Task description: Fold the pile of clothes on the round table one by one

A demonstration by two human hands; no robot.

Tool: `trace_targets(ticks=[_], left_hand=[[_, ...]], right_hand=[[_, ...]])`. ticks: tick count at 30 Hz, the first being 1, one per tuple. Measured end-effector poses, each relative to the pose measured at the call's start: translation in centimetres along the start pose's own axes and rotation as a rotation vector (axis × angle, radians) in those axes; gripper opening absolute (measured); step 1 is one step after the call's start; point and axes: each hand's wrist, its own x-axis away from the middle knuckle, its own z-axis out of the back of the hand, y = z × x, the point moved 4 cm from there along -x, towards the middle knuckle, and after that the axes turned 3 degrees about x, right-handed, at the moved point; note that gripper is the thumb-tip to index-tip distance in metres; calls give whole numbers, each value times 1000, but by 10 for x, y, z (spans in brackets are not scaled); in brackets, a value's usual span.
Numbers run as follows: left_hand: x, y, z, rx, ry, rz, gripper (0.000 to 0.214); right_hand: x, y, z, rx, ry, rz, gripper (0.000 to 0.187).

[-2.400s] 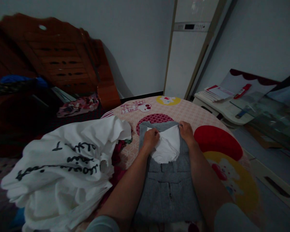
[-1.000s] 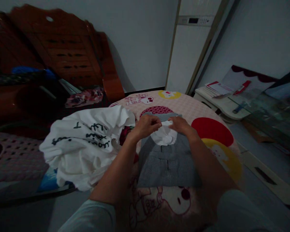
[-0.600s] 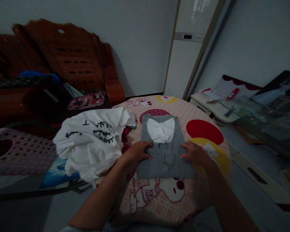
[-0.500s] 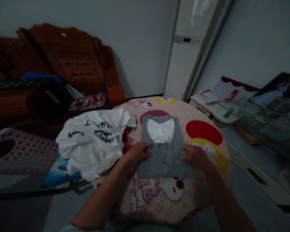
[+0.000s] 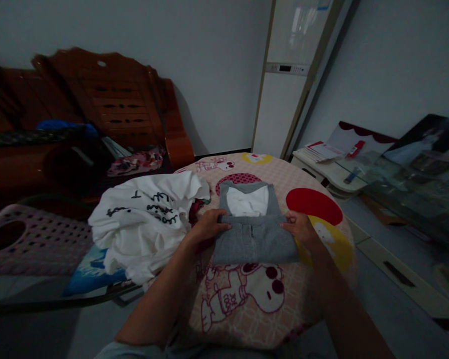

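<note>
A grey knitted garment [image 5: 255,243] with a white inner part [image 5: 247,205] lies on the round table [image 5: 247,304], which has a pink cartoon cloth. My left hand [image 5: 206,227] grips the garment's left side at a raised fold. At the right side of that fold my right hand [image 5: 300,228] is closed on the cloth. The lower part of the garment is lifted and turned toward its upper part. A crumpled white shirt with black writing [image 5: 145,217] lies just left of my left hand.
A pink perforated basket [image 5: 30,239] stands at the left. Dark wooden furniture [image 5: 108,104] leans on the back wall. A white appliance [image 5: 284,94] stands behind the table. A low white stand with papers [image 5: 331,162] and framed pictures [image 5: 419,164] fill the right.
My hands left the white inner part, moved down to the garment's middle and gripped its sides. They have since lifted the lower part up toward the white inner part.
</note>
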Motion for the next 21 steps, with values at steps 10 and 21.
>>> trace_targets(ticks=[10, 21], left_hand=[[6, -7, -8, -29, 39, 26, 24], [3, 17, 21, 63, 132, -29, 16]], right_hand=[[2, 18, -12, 52, 63, -29, 18], [-1, 0, 6, -136, 137, -17, 28]])
